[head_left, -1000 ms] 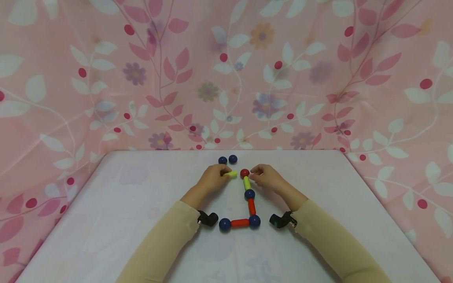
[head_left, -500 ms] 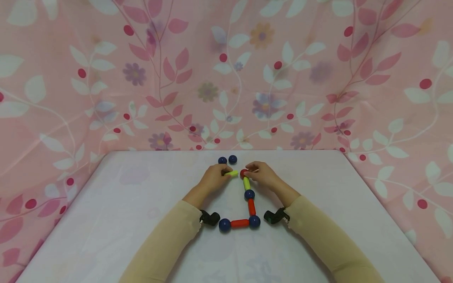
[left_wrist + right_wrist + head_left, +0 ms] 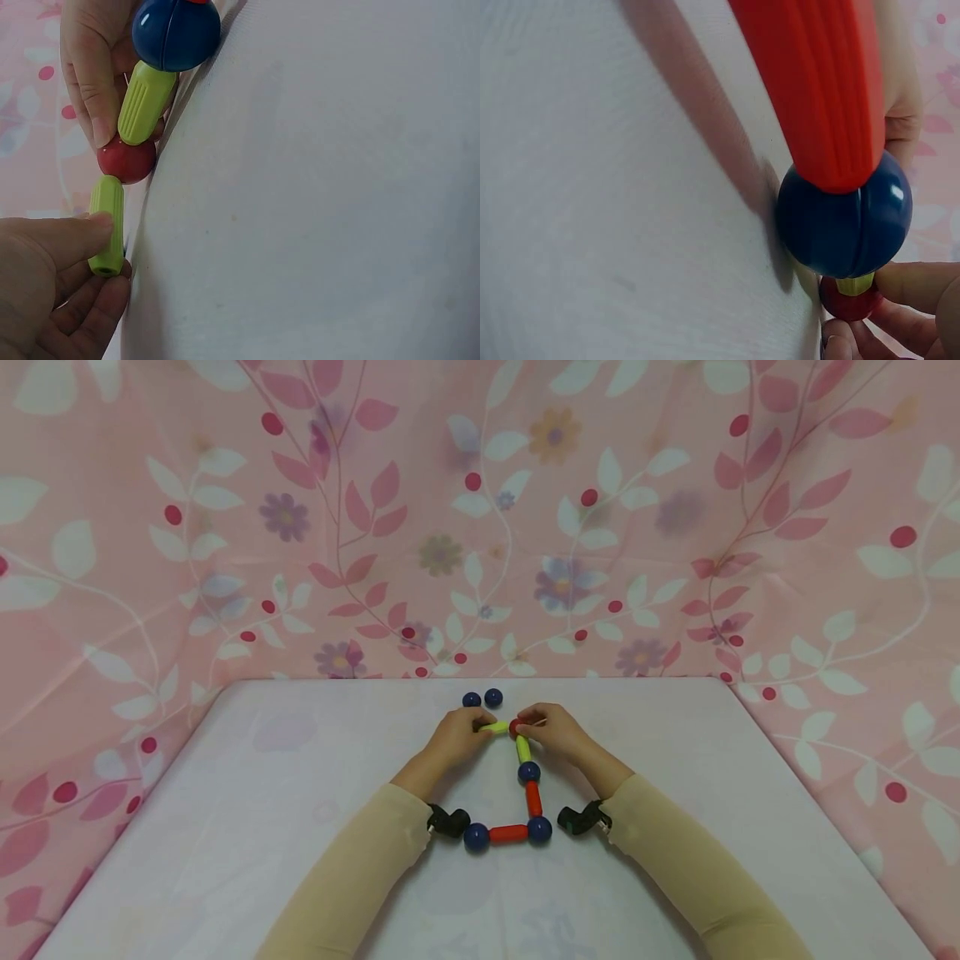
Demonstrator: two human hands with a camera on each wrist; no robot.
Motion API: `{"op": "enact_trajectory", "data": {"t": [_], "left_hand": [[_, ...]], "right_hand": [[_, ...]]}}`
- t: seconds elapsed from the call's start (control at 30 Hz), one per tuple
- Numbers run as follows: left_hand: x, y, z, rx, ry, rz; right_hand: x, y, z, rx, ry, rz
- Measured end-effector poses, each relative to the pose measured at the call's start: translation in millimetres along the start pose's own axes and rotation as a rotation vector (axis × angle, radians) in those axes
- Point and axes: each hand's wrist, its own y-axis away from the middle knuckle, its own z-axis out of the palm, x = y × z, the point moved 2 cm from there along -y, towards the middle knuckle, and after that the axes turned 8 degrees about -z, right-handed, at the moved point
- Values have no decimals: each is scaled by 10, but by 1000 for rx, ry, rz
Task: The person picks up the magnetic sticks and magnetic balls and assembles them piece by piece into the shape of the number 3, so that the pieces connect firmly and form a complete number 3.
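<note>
In the head view my left hand (image 3: pixel 459 733) pinches a yellow-green magnetic rod (image 3: pixel 495 727) between thumb and fingers. The rod's free end meets a red ball (image 3: pixel 127 161) in the left wrist view. My right hand (image 3: pixel 557 730) grips that ball with thumb and fingertips, partly covering it. From the ball a second yellow-green rod (image 3: pixel 523 749) runs to a blue ball (image 3: pixel 528 772). A red rod (image 3: pixel 533 798) joins this to a corner blue ball (image 3: pixel 539 829). Another red rod (image 3: pixel 509 833) leads left to an end blue ball (image 3: pixel 477 837).
Two loose blue balls (image 3: pixel 492 697) lie behind my left hand near the far edge of the white-covered table (image 3: pixel 300 827). A pink floral cloth (image 3: pixel 420 527) hangs beyond it. Black wrist cameras (image 3: pixel 448 821) jut from both sleeves, close to the chain's near end.
My right hand has moved left and taken hold of the red ball. My left hand has brought its yellow-green rod slightly right, up to the ball. The remaining chain has stayed put.
</note>
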Motion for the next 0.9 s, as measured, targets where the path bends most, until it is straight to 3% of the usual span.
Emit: {"op": "enact_trajectory", "data": {"t": [0.9], "left_hand": [[13,36,10,-7,11,-15]], "right_hand": [[-20,24,8,3,-31,27]]}}
